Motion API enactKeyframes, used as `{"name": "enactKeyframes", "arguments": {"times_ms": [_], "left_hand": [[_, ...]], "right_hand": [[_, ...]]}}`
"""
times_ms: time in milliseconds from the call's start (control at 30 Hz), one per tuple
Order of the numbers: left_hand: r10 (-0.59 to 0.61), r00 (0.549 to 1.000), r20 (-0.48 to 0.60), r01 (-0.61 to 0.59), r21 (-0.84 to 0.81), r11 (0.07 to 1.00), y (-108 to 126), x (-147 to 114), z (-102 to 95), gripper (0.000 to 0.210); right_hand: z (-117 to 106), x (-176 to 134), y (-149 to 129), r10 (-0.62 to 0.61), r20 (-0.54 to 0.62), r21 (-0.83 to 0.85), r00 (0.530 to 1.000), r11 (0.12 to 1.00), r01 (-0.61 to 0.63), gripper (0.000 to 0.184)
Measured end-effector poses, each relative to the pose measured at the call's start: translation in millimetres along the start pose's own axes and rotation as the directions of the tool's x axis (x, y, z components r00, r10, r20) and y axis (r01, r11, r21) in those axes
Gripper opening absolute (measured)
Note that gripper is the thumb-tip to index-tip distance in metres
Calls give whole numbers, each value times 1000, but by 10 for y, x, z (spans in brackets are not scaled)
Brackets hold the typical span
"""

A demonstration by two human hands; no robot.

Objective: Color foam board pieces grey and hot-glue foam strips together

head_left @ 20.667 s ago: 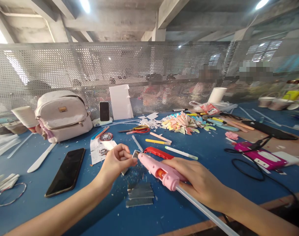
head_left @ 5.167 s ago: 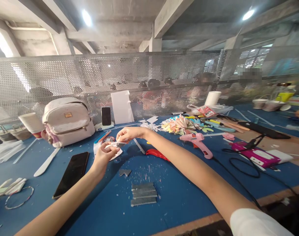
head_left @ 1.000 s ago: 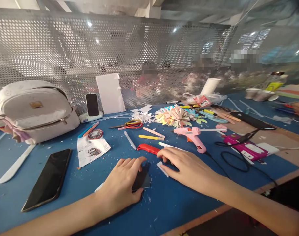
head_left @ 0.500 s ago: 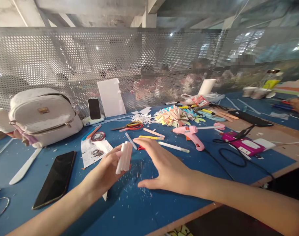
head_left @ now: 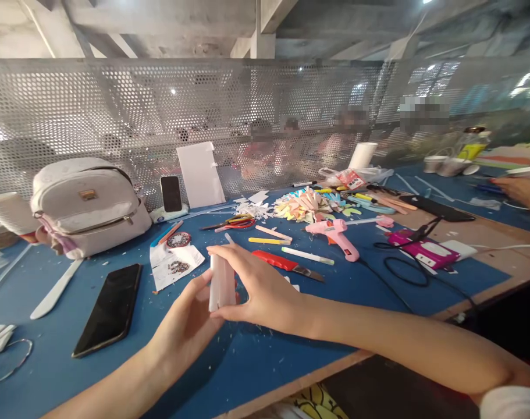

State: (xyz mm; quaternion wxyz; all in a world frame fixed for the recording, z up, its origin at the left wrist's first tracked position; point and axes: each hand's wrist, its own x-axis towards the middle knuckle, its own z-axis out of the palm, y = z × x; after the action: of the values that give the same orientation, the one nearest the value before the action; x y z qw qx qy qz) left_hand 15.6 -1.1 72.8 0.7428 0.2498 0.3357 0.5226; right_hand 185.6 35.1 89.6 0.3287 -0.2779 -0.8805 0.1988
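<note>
A small white ridged block (head_left: 221, 285), possibly several pale strips side by side, stands between my two hands above the blue tabletop. My left hand (head_left: 190, 314) is closed around it from the left and below. My right hand (head_left: 260, 285) grips it too, with fingers at its upper edge and the thumb at its lower edge. Just beyond my right hand lies a red-handled craft knife (head_left: 286, 265). Past it are a white pen (head_left: 307, 256) and a yellow stick (head_left: 270, 241). The far side of the block is hidden.
A pink glue gun (head_left: 337, 235) with its cord lies to the right, near a magenta power strip (head_left: 422, 247). Behind is a heap of paper strips (head_left: 306, 205). On the left are a black phone (head_left: 110, 308), a white knife (head_left: 57, 288) and a backpack (head_left: 85, 206).
My right hand has moved left and closed on the white block, which now stands more upright. The red craft knife, mostly hidden before, has come into view.
</note>
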Motion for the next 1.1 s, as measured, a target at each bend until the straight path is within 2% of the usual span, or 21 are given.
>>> {"name": "enactKeyframes", "arguments": {"times_ms": [133,367,733,900,1100], "left_hand": [[2,999,41,-1,-25,1000,-13,23,-74,30],[-84,987,138,92,-55,994,-35,63,-258,26],[-153,968,200,184,-147,972,75,80,-521,23],[-166,971,173,195,-164,967,105,132,-515,33],[-192,973,127,210,-145,967,56,131,-406,55]], "right_hand": [[29,28,22,7,29,15,1000,1000,-7,82],[83,39,101,79,101,50,992,995,-84,81],[188,92,246,226,330,21,917,969,-246,82],[206,166,300,278,347,5,896,955,-298,83],[65,231,335,327,345,-35,880,941,-336,81]]}}
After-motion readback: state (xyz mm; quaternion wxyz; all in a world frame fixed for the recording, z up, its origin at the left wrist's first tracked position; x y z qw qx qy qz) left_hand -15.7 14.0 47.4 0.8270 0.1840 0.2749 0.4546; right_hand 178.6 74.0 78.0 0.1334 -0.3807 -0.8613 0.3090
